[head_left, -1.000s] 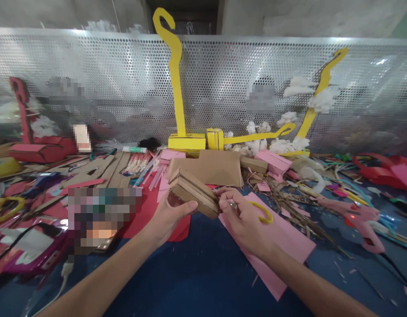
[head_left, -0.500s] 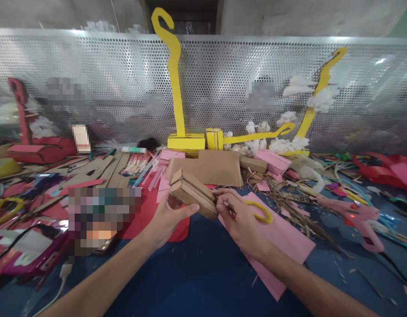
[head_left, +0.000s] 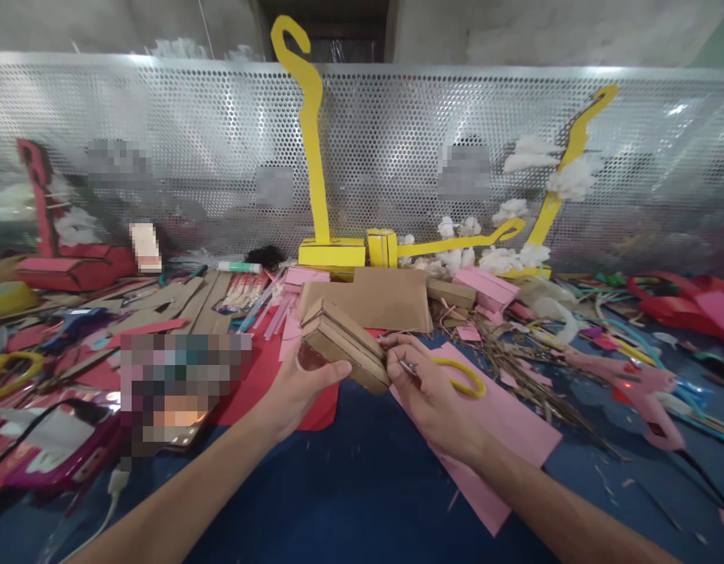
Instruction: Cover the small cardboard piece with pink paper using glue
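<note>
A small brown cardboard box (head_left: 344,348) is tilted in my left hand (head_left: 295,392), with the thumb along its near side and the fingers underneath, mostly hidden. My right hand (head_left: 426,392) is closed at the box's right end, its fingertips against the edge. Between those fingers shows a short bit of silver metal. A yellow loop handle sticks out behind the hand, which looks like scissors (head_left: 476,384) held by the blades. Pink paper (head_left: 491,454) lies under my right hand, and red paper (head_left: 315,407) under my left.
Behind the box stands a flat cardboard piece (head_left: 391,298). Yellow hook-shaped stands (head_left: 315,157) rise by the perforated metal panel (head_left: 221,125). To the right lie a pink glue gun (head_left: 632,384) and brown twigs (head_left: 532,384). Cardboard strips (head_left: 186,301) and a purple device (head_left: 68,454) crowd the left.
The box has tilted slightly in my left hand. My right fingers have shifted a little at its end, and more of the silver metal shows between them.
</note>
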`<state>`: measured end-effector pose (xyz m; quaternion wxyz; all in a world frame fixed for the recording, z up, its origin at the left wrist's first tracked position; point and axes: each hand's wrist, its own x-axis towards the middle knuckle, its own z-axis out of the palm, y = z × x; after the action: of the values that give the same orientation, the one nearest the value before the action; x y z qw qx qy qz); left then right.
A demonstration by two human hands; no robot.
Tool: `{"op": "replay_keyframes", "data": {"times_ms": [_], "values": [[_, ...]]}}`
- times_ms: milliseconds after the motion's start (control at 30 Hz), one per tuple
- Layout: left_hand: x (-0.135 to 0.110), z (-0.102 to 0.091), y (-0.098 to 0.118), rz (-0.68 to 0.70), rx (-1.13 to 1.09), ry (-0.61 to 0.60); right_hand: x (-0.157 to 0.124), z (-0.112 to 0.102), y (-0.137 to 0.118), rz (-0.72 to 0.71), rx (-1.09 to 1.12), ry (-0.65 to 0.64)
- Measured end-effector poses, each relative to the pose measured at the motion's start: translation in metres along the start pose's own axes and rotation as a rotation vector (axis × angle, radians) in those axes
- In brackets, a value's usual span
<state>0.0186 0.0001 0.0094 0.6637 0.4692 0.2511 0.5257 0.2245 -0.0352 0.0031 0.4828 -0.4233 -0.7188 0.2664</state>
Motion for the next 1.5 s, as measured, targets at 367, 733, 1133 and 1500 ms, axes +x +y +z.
{"op": "replay_keyframes", "data": {"times_ms": [367,733,1133,1500], "values": [[-0.001,-0.001,0.001,0.008,0.02,-0.038,0.001,0.001,0.004,0.04,0.095,-0.022],[0.001,0.0,0.003,0.018,0.009,-0.015,0.001,0.004,0.001,0.21,0.37,-0.002],[0.004,-0.008,-0.003,-0.003,-0.022,0.085,0.002,0.006,0.008,0.229,0.495,0.179],[0.009,-0.015,-0.005,-0.142,-0.105,0.074,0.003,0.004,0.006,0.254,0.386,0.212]]}}
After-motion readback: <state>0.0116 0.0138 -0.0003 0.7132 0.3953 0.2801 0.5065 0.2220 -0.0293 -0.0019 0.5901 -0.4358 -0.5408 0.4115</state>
